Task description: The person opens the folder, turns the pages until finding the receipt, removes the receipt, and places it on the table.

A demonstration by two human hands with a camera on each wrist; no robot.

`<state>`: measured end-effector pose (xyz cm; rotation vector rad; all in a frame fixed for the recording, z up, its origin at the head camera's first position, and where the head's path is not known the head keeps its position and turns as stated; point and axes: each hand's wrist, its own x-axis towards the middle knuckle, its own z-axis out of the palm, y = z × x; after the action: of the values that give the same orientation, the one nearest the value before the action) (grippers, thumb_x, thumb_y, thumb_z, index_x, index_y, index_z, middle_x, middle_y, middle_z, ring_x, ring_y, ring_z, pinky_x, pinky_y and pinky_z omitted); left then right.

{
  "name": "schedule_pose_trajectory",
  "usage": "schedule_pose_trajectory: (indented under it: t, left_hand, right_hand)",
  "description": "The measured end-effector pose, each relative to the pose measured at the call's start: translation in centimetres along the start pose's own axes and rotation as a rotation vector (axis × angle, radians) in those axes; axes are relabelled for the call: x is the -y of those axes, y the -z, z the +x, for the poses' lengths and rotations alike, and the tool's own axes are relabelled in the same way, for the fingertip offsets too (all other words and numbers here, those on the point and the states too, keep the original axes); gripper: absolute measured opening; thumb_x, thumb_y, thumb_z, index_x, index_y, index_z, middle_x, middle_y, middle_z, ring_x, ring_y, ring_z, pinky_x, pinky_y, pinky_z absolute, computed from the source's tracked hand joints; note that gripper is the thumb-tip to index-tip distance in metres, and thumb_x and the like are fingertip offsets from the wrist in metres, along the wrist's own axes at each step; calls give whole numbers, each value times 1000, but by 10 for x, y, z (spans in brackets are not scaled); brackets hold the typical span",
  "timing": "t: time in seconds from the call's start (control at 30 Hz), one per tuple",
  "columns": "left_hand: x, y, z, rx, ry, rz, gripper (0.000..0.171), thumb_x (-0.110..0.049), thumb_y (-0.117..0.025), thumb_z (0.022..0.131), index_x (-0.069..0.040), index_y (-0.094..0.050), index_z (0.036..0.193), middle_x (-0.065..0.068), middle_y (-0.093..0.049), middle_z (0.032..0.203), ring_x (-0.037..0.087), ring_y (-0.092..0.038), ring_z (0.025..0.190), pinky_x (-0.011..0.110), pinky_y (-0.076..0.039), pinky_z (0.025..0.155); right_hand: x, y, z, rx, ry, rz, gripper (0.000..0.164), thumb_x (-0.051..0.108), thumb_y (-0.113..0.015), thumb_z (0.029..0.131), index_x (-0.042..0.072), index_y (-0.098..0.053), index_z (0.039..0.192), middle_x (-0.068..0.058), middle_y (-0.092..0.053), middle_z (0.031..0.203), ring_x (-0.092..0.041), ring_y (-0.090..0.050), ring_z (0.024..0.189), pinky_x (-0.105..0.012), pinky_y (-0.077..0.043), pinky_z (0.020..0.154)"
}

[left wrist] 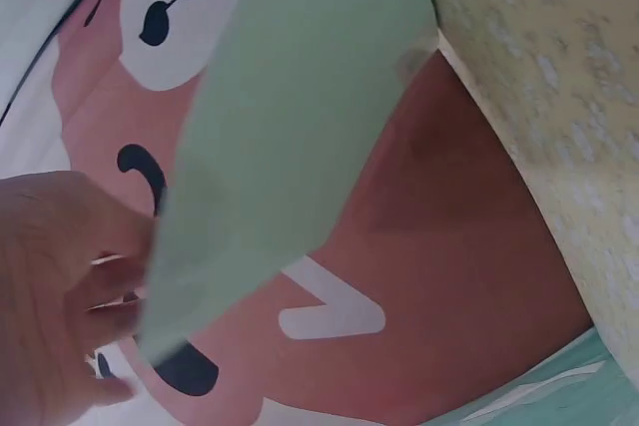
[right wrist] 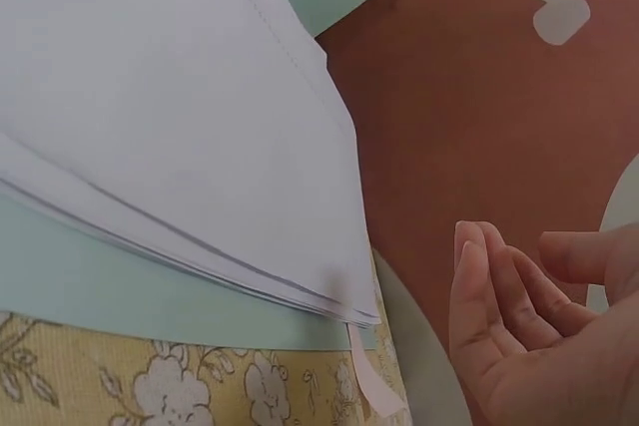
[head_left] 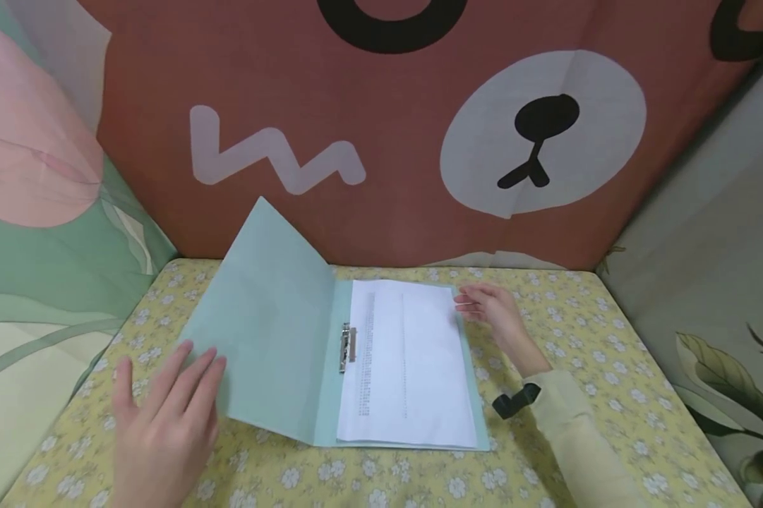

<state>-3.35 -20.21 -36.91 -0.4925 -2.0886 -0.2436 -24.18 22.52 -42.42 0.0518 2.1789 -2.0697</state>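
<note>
A pale green file folder [head_left: 327, 416] lies open on the table, its front cover [head_left: 267, 317] tilted up on the left. Inside is a stack of white paper [head_left: 428, 360] with small print, beside a metal clip [head_left: 347, 347] at the spine. My left hand [head_left: 168, 423] is at the cover's outer edge with fingers extended; whether they touch it I cannot tell. Past the papers' upper right edge, my right hand [head_left: 492, 310] has loosely bent fingers and holds nothing. In the right wrist view, that hand [right wrist: 544, 336] is apart from the sheets [right wrist: 200, 137].
A yellow floral cloth [head_left: 292, 480] covers the table. Behind it hangs a reddish-brown fabric [head_left: 387, 226] with a cartoon bear. Printed curtains stand at both sides. A pale pink strip [right wrist: 374, 381] sticks out below the papers' corner. A black band [head_left: 516, 401] is on the right wrist.
</note>
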Motion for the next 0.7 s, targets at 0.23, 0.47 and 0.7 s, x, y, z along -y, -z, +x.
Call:
schedule_pose_trajectory:
  t: [0.23, 0.47, 0.7]
  left_hand:
    - [7, -18, -9, 498, 22, 69, 62, 5, -90, 64, 5, -69, 122, 27, -69, 122, 50, -62, 119, 65, -50, 96]
    - [-13, -55, -18, 670, 26, 77, 43, -22, -81, 89, -4, -70, 126, 22, -70, 120, 52, -64, 111, 67, -55, 85]
    - [-37, -79, -20, 889, 105, 33, 60, -50, -69, 97, -10, -62, 141, 26, -61, 137, 64, -55, 118, 75, -51, 84]
  right_hand:
    - [-7, 5, -1, -28, -24, -50, 44, 17, -57, 108, -18, -54, 135, -8, -77, 100, -10, -74, 84, -27, -61, 80]
    - [-12, 2, 1, -87, -52, -133, 40, 16, -57, 108, -17, -57, 131, -9, -77, 97, -9, -73, 79, -27, -61, 76]
    - [-17, 3, -2, -88, -60, -224, 41, 19, -57, 108, -14, -59, 131, -18, -75, 107, -13, -73, 86, -31, -61, 81]
